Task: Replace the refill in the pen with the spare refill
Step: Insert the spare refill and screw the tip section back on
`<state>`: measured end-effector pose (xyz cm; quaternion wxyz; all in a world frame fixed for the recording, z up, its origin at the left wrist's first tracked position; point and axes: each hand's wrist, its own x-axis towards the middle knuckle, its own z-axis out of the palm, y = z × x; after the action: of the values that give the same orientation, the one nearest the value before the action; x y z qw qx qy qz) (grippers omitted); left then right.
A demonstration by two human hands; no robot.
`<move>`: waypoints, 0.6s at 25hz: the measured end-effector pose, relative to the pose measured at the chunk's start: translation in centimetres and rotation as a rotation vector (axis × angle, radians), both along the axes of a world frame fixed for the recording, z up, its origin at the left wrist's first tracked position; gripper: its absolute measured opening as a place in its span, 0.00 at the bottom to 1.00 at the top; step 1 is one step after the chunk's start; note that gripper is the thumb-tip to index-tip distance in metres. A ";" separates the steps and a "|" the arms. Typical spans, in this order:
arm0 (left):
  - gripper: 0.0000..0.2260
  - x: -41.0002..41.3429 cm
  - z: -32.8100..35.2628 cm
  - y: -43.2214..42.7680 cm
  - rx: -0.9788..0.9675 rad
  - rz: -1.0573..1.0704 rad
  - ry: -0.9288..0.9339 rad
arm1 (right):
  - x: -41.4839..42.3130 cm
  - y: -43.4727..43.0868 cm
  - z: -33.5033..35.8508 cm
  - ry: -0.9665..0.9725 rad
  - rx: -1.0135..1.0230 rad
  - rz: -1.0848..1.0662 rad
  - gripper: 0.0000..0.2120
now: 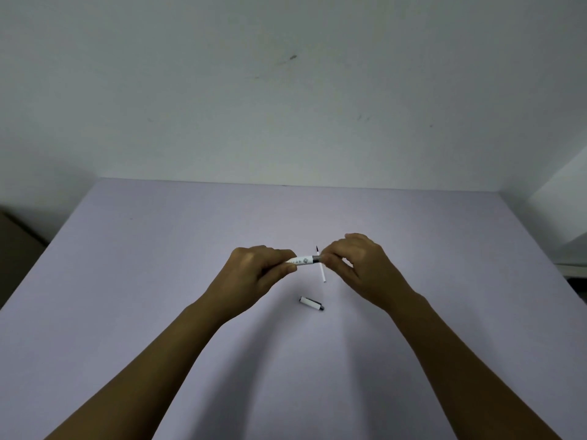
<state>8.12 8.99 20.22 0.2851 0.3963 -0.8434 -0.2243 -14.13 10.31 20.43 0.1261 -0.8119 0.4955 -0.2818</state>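
Observation:
A white pen (304,260) with small printed marks and a grey grip section is held level above the table, between both hands. My left hand (254,274) grips the barrel's left end. My right hand (355,265) pinches the grey front end; the tip is hidden in its fingers. Behind the pen, a thin white refill (322,270) with a dark tip lies on the table, pointing away from me. The pen's white cap (311,303), with a dark end, lies on the table nearer to me.
The table (158,281) has a pale lilac top and meets a white wall at the back. A brown box (16,246) stands off the left edge. White furniture (565,236) shows at the right.

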 end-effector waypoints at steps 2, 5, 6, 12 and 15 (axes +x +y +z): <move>0.11 0.0 0.0 0.0 0.008 0.000 0.002 | 0.0 0.0 0.3 -0.009 -0.008 0.007 0.13; 0.11 0.2 -0.2 0.0 0.012 -0.001 0.007 | 0.1 -0.2 0.1 0.052 -0.063 0.036 0.11; 0.11 0.3 -0.2 0.0 0.015 -0.004 0.009 | 0.1 -0.2 0.0 0.049 -0.051 0.038 0.12; 0.11 0.3 -0.2 0.1 0.001 -0.007 0.000 | 0.3 -0.1 0.3 0.126 -0.131 0.102 0.09; 0.10 0.5 -0.2 0.3 -0.057 -0.018 -0.047 | 0.4 -0.4 0.4 0.100 -0.014 0.112 0.09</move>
<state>8.63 9.25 19.97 0.2745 0.3857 -0.8593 -0.1936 -13.71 9.89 20.86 0.1113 -0.8523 0.4529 -0.2368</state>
